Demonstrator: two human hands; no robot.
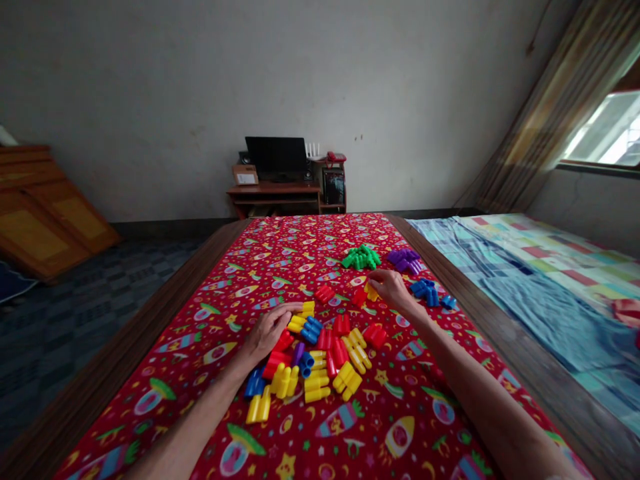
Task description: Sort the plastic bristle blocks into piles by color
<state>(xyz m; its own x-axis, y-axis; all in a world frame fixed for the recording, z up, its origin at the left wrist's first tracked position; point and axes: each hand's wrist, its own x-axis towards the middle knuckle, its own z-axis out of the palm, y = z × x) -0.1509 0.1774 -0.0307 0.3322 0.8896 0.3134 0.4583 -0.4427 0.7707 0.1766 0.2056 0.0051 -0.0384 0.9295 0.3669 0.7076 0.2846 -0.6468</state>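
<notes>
A mixed pile of plastic building blocks, red, yellow, blue and a little purple, lies on the red patterned tablecloth. My left hand rests at the pile's upper left edge, fingers stretched over it and touching near a yellow block. Farther right, my right hand has its fingers closed on a yellow block, beside a red block. Beyond that hand sit a green block group and a purple group. Blue blocks lie to its right.
Dark wooden table edges show on both sides of the cloth. A bed with a patchwork cover stands at right. Against the back wall is a desk with a monitor; a wooden cabinet is at left.
</notes>
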